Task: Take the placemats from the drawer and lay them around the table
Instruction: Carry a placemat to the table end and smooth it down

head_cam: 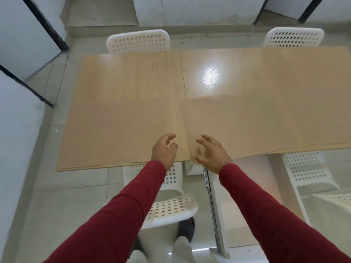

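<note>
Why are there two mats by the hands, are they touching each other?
Apart. In the head view a strip of bare table runs between the left placemat and the right placemat, all the way to the near edge.

the scene is evenly and brightly lit from overhead, with a white oval glare spot on the glossy pale wooden table [209,74] and only faint shadows. the whole picture is soft, the person's right hand [212,152] smeared with motion blur. wide-angle distortion bends the table edges and walls outward.
</note>
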